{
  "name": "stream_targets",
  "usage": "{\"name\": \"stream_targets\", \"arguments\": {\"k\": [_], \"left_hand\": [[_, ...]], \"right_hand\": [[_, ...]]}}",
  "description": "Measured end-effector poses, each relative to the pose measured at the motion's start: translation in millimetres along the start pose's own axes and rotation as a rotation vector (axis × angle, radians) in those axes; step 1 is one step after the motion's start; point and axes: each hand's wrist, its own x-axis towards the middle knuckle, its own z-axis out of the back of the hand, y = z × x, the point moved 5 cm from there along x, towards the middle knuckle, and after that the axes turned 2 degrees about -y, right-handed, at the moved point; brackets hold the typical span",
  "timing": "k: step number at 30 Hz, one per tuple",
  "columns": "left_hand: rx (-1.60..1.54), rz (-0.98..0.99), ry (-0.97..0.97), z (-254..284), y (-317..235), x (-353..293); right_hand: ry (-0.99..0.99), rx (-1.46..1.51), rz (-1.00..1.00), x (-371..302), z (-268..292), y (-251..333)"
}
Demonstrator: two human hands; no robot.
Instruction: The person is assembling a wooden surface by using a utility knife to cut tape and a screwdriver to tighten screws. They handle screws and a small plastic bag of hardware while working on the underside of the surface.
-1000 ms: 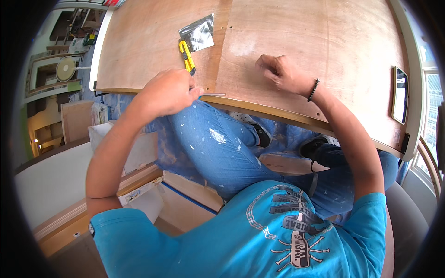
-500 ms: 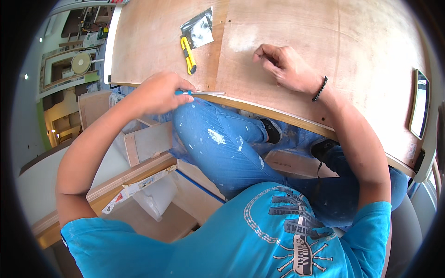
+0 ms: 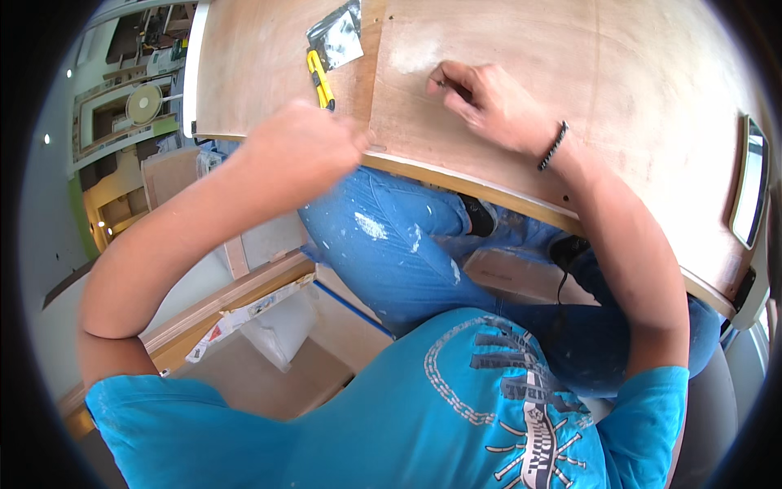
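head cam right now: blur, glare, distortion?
Head view: left hand smeared by blur, right hand clearer. Head view: board washed out toward its right side, phone glaring. Head view: board's edges bow, frame corners black.

Left hand (image 3: 305, 145) holds a slim tool (image 3: 377, 147) near a yellow cutter (image 3: 320, 80), right hand (image 3: 487, 102) over a wooden panel (image 3: 652, 106).

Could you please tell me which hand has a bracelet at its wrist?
The right hand: a black beaded bracelet circles its wrist, whereas the left hand has a bare wrist.
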Motion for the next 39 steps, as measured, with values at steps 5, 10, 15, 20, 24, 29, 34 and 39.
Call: {"name": "stream_targets", "arguments": {"k": [5,10,15,20,24,29,34,39], "left_hand": [[-1.281,1.133,0.565,-37.3,44.2,-30.7],[-0.29,0.225,0.054,-19.6,11.1,-15.5],[0.279,-0.054,0.006,-32.4,-7.9,-34.3],[-1.136,0.961,0.431,-59.3,46.9,-35.2],[-0.405,0.323,0.14,-29.9,25.0,-17.3],[0.184,-0.021,-0.033,-16.8,-8.3,-22.4],[-1.193,1.075,0.547,-46.2,30.3,-34.2],[0.212,0.009,0.051,-23.6,-4.5,-20.0]], "right_hand": [[-0.012,0.019,-0.061,3.0,-8.5,-6.9],[0.029,0.01,-0.112,4.7,-6.9,-8.5],[0.035,-0.051,-0.091,2.8,-9.2,-6.8],[-0.03,-0.033,-0.027,3.6,-13.1,-10.0],[-0.052,-0.025,-0.004,3.7,-13.2,-11.7],[-0.031,-0.008,-0.018,2.5,-13.5,-12.1],[-0.013,-0.027,-0.002,3.3,-14.8,-9.2],[0.041,-0.073,-0.059,4.3,-13.6,-9.3]]}}
